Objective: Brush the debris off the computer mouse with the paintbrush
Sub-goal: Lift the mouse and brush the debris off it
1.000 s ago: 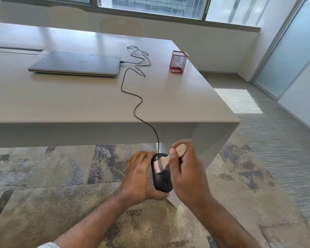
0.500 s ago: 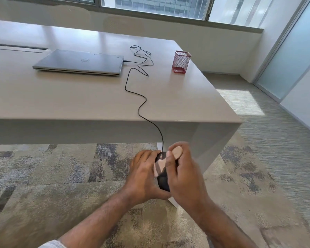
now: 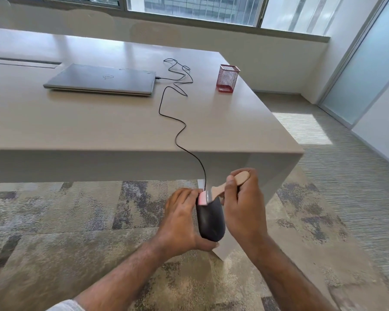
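Left hand [image 3: 180, 223]: clamped on the computer mouse [image 3: 210, 217], my fingers along its left flank and thumb under its near end; I hold it off the desk, in front of the desk edge and over the carpet, so that loosened debris should drop to the floor.
Right hand [image 3: 245, 205]: closed around the wooden handle of the paintbrush [image 3: 225, 187], its butt end pointing to 2 o'clock; this angles the bristles down to 8 o'clock.
Bristle contact: the pink bristles [image 3: 202, 198] press on the far end of the mouse, at 12 o'clock on its body, where the cable leaves.
Mouse attitude: top shell facing me, long axis running 12 to 6 o'clock, so I judge the whole back is open to a stroke.
Cable [image 3: 177, 135]: runs from the mouse up over the desk [image 3: 76, 126] edge to the closed laptop [image 3: 103, 79] at 11 o'clock; it tethers the mouse and limits how far I can pull it back.
Obstruction: my left fingertips lie just beside the bristles and may block a sideways sweep.
Other items: red mesh cup [image 3: 227, 78] at 1 o'clock, well apart, no interference.
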The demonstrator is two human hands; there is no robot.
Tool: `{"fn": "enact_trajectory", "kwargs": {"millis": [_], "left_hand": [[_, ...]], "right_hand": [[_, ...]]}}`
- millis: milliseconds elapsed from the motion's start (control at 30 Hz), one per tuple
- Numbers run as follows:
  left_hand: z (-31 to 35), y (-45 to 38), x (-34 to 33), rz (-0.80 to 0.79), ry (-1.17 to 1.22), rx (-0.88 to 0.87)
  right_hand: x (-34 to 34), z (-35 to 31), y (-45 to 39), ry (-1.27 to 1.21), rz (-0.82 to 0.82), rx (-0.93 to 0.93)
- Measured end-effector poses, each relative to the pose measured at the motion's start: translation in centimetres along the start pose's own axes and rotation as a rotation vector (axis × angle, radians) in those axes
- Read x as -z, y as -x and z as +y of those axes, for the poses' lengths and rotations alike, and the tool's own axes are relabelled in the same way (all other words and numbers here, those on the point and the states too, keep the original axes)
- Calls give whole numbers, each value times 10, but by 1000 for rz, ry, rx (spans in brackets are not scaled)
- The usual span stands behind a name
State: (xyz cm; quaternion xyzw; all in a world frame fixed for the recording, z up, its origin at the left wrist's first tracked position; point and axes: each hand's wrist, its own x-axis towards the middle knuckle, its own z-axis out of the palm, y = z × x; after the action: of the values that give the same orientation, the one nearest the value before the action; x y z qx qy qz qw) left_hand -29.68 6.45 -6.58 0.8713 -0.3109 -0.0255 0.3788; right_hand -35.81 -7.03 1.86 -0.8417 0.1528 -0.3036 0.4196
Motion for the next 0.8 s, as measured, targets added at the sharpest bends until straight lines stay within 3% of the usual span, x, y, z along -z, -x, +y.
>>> {"fn": "enact_trajectory", "kwargs": {"millis": [167,367,667,800], "left_hand": [[-2,-2,-1,4,9,-18],[-11,-3,0,21,0,-8],[-15,-2,-1,12,-9,-15],[-19,-4,2,32,23,2]], "right_hand": [[-11,0,16,6,-86,-1],[2,-2,-1,-50,91,42],[-16,-5,14,36,-151,55],[-4,-5,9,-27,-72,105]]}}
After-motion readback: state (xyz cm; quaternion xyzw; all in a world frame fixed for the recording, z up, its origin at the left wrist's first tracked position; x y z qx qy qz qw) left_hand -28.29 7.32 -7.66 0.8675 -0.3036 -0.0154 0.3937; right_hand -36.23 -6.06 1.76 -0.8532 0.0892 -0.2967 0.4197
